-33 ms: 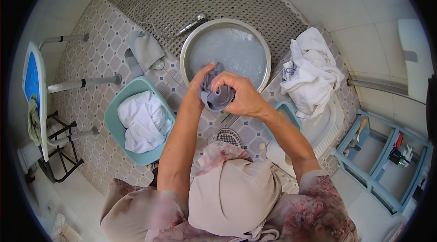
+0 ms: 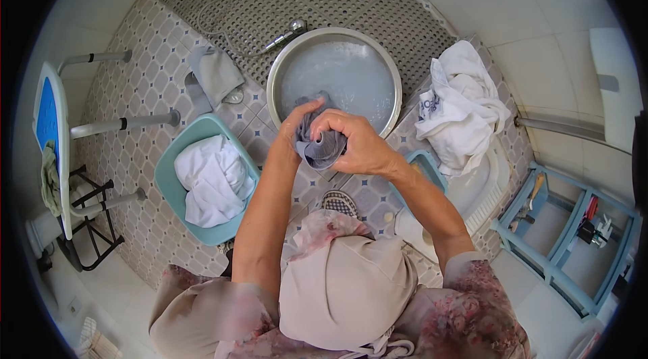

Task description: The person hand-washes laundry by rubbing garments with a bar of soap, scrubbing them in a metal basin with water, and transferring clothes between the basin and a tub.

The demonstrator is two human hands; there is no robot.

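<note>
A bunched, wet-looking grey cloth (image 2: 322, 147) is gripped between my two hands, over the near rim of a round metal basin (image 2: 398, 82). My left hand (image 2: 294, 128) is closed round its left side, thumb toward the basin. From the right, my right hand (image 2: 356, 139) curls its fingers over the folds. Part of the cloth hangs below my fingers, and its exact kind does not show. Cloudy greyish water (image 2: 337, 72) fills much of the basin, with a little foam on it.
Left of me, a teal tub (image 2: 165, 173) holds white cloth (image 2: 212, 180). Grey cloths (image 2: 217, 75) lie on the tiles, with a shower head (image 2: 297, 25) by the basin. White laundry (image 2: 466, 102) is heaped right. A blue-seated stool (image 2: 48, 116) and teal rack (image 2: 560, 244) flank me.
The grey cloth is folded differently in my hands, with its near end slightly lower. My fingers have shifted a little on it. The foam patch at the basin's far side looks smaller.
</note>
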